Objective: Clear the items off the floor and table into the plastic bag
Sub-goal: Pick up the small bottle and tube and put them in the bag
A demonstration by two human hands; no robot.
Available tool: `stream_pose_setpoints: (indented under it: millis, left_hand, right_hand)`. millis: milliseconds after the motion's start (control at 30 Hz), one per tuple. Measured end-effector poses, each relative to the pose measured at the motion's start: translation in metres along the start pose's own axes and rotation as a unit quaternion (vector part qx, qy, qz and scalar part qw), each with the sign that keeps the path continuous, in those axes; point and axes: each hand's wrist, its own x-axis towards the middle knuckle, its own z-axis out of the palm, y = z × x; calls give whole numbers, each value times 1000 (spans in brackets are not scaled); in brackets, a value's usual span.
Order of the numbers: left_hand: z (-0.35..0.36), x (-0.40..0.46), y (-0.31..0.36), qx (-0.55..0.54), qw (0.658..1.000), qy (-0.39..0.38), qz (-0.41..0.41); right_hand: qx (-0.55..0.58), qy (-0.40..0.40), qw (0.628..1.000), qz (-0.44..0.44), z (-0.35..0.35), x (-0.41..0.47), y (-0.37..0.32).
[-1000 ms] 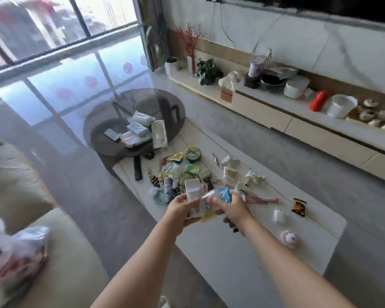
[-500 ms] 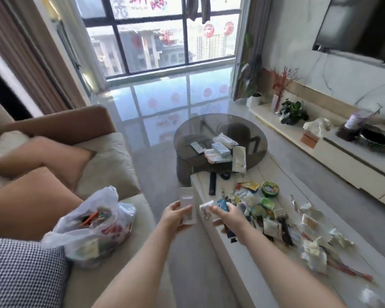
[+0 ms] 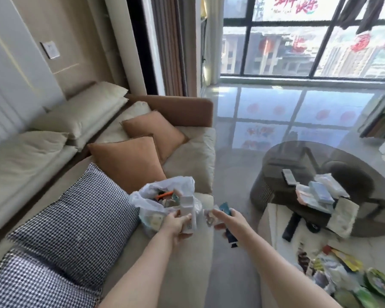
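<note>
a crinkled, see-through plastic bag (image 3: 165,197) sits open on the smooth cream sofa (image 3: 193,156), at 12 o'clock from the left hand (image 3: 176,223). that hand, arm outstretched, is clamped on one flat white carton (image 3: 187,213) at the bag's mouth. the right hand (image 3: 228,221), just beside it at 3 o'clock, grips a bunch of crumpled wrappers (image 3: 220,211). two rust-brown cushions (image 3: 129,162) lie beyond.

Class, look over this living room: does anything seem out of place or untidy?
Yes. Wrappers and packets are strewn in a heap over the white table at lower right. An open plastic bag of rubbish sits on the sofa seat, an odd spot.
</note>
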Motion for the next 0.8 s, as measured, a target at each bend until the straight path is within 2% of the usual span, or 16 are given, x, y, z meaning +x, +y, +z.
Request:
stream_pose_setpoints:
  millis: [200,400,633,800]
  left_hand:
    - [-3,21,18,-49,994,95,7]
    - [5,47,28,-105,982,156,-5]
    - [-6,77,36,-110,972,207,-24]
    - [-32,117,43,-76,970,223,-52]
  right_hand:
    - [-34,-78,996,11,-1,58,-28]
    - [-71,-153,986,-9,-2,106,-49]
    - [-118,-163,980,2,15,150,-57]
    - [-122,-128,984,22,33,190,-63]
